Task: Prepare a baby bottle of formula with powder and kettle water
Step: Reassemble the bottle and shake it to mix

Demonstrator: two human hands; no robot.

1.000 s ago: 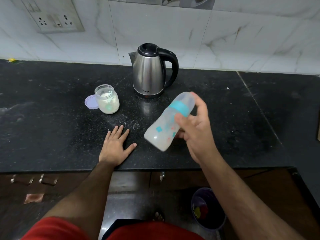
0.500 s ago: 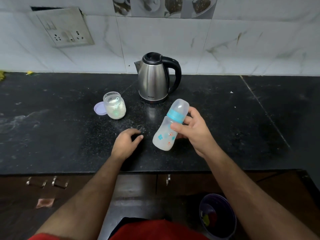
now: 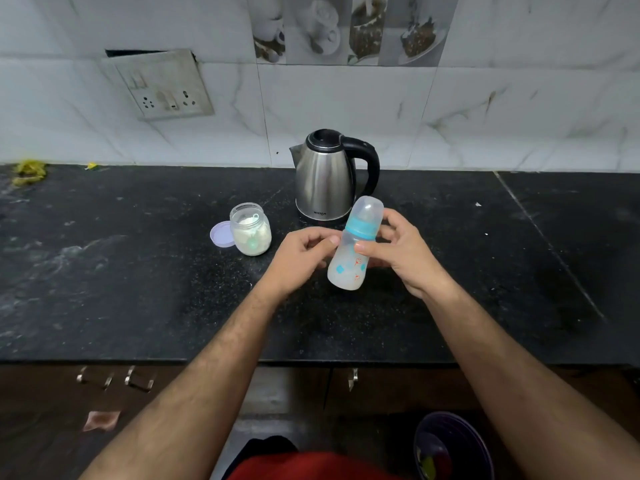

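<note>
Left of the kettle, the powder jar stands open on the counter, its lid beside it, kept within reach. In front of the kettle, the left hand touches the capped bottle with curled fingers; the right hand grips it, probably to steady it for uncapping.
</note>
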